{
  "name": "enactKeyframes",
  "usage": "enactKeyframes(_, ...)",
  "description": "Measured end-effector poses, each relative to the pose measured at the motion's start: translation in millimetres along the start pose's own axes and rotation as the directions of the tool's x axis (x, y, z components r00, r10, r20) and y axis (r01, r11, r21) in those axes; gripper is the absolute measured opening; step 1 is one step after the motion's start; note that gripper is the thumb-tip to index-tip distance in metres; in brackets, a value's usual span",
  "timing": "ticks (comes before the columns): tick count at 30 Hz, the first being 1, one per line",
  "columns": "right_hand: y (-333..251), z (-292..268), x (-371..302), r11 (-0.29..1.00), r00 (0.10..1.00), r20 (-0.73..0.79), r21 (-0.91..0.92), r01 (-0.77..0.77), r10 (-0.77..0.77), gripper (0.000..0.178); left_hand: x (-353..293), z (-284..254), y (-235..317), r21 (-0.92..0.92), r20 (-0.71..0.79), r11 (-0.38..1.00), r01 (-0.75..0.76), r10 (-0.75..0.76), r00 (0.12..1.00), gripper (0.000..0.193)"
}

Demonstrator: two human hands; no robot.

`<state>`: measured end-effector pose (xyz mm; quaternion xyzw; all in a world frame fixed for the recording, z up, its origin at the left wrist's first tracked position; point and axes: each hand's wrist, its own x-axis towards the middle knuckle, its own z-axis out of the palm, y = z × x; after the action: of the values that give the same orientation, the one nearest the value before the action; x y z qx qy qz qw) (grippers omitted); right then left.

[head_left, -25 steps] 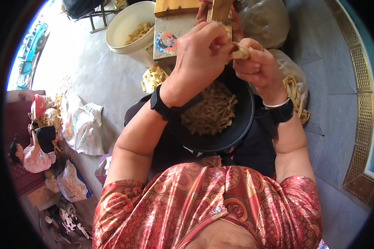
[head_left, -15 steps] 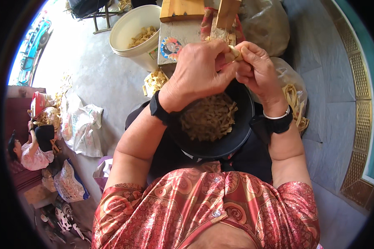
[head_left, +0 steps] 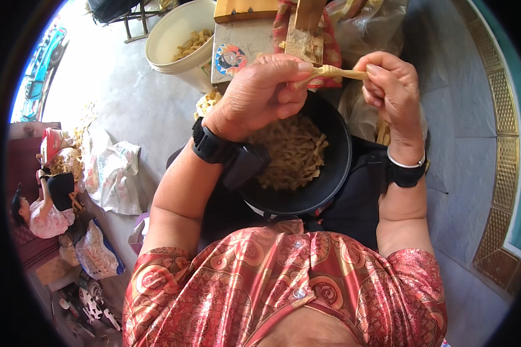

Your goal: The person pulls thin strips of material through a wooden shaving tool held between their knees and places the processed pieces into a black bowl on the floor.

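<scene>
A pale yellow, flat strip (head_left: 331, 71) with a knot in its middle is stretched between my two hands. My left hand (head_left: 269, 87) pinches its left end between thumb and fingers. Its right end is gripped by my right hand (head_left: 389, 81), thumb against forefinger. Below my hands, a black round basin (head_left: 340, 156) sits on my lap, with many short tan knotted pieces (head_left: 292, 153) in it. My left forearm and a dark wrist strap cover part of the basin's left side.
Ahead stands a grey block (head_left: 226, 43) with wooden pieces (head_left: 246, 8) and a red cloth on it. A white bucket (head_left: 162, 49) holds more pieces. Clear plastic bags (head_left: 370, 34) lie at right. A person (head_left: 43, 214) sits far left near a white sack (head_left: 113, 173).
My hands have moved apart, the right one to the right, pulling the strip out straight between them. Before, they were close together around the knot.
</scene>
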<state>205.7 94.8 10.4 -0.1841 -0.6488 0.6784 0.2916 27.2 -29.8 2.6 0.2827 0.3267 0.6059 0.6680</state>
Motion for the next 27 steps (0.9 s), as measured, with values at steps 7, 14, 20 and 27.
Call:
enactKeyframes(7, 6, -11, 6, 0.945, 0.941, 0.091, -0.007, -0.328, 0.327, 0.023, 12, -20, 5, 0.924, 0.006, 0.374, -0.078, 0.189, 0.982, 0.042)
enactKeyframes(14, 16, -2, 12, 0.929, 0.917, 0.150, -0.056, -0.366, 0.370, 0.021, 18, -9, -21, 0.967, 0.246, -0.041, -0.253, 0.416, 0.875, 0.026)
enactKeyframes(20, 5, -9, 10, 0.920, 0.921, 0.265, -0.344, -0.186, 0.286, 0.019, 13, -10, 1, 0.954, 0.253, 0.159, -0.254, 0.026, 0.967, 0.019)
enactKeyframes(27, 10, -22, 17, 0.907, 0.934, 0.195, -0.363, -0.215, 0.299, 0.018, 23, -28, -6, 0.960, 0.252, 0.074, -0.269, 0.181, 0.951, 0.018)
